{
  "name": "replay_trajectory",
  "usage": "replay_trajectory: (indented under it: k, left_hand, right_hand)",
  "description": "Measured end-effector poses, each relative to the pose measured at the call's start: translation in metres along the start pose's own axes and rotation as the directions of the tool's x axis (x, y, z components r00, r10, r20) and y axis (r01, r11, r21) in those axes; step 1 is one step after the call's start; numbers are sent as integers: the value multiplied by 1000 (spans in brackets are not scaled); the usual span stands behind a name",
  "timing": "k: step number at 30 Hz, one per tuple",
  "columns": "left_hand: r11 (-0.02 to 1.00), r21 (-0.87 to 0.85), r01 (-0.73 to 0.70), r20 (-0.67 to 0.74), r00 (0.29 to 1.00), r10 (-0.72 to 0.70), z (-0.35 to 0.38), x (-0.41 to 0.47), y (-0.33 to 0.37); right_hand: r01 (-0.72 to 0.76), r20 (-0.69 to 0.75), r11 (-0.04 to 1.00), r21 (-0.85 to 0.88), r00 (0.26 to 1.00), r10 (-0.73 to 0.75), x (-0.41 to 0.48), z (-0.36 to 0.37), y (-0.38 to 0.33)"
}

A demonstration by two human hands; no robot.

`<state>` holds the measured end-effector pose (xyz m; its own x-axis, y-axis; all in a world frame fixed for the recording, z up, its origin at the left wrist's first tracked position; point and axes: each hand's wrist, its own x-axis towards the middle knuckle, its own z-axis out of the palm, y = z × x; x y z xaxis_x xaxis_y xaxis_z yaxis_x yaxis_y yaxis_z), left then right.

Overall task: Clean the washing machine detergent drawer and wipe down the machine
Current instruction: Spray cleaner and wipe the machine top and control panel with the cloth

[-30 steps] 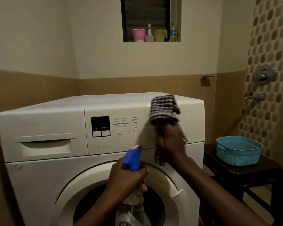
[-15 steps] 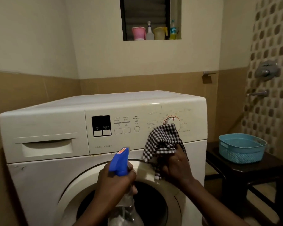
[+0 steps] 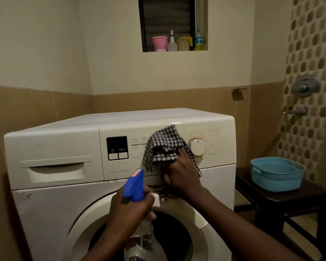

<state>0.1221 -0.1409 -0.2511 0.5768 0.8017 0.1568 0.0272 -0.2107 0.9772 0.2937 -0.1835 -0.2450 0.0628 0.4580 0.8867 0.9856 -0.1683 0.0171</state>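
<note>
A white front-loading washing machine [image 3: 64, 204] fills the middle of the view. Its detergent drawer [image 3: 55, 168] at the upper left is closed. My right hand [image 3: 181, 172] grips a black-and-white checked cloth [image 3: 164, 146] and presses it on the control panel, just left of the round dial [image 3: 197, 146]; the cloth hides some buttons. My left hand [image 3: 128, 215] holds a clear spray bottle with a blue trigger head [image 3: 135, 185] in front of the round door [image 3: 177, 213], nozzle pointing up and left.
A dark stool [image 3: 290, 200] stands right of the machine with a blue plastic basket [image 3: 277, 174] on it. A tap [image 3: 295, 111] and valve sit on the mosaic wall at right. A wall niche [image 3: 173, 48] above holds mugs and bottles.
My right hand swept the cloth down from the panel's top edge to below the dial, then back up and left over the buttons. The spray bottle shifted a little and stays in my left hand.
</note>
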Motion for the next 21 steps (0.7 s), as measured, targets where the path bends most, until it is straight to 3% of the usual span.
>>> replay_trajectory:
  k: [2, 5, 8, 11, 14, 16, 21]
  left_hand:
    - [1000, -11, -7, 13, 1000, 7, -1, 1, 1]
    - [1000, -20, 19, 38, 999, -18, -4, 1, 1]
    - [1000, -15, -6, 36, 999, 6, -9, -1, -1]
    - [1000, -26, -14, 35, 999, 15, -12, -2, -3]
    - [1000, -17, -17, 46, 999, 17, -10, -3, -2]
    - [999, -33, -20, 32, 999, 21, -11, -3, -1]
    - [996, -66, -53, 2, 999, 54, -17, -5, 4]
  right_hand:
    - [-257, -54, 966, -2, 965, 256, 6, 5, -8]
    - [-391, -135, 918, 60, 908, 396, 15, 16, -21]
    - [-359, -184, 930, 76, 912, 367, 34, 10, -23]
    - [-139, -112, 990, -24, 984, 136, 42, 4, -12]
    - [30, -40, 997, -69, 999, -33, 36, 1, 0]
    - [31, -46, 998, -59, 998, -34, 28, 1, 2]
    - [-143, -102, 989, -27, 985, 140, 15, 12, -13]
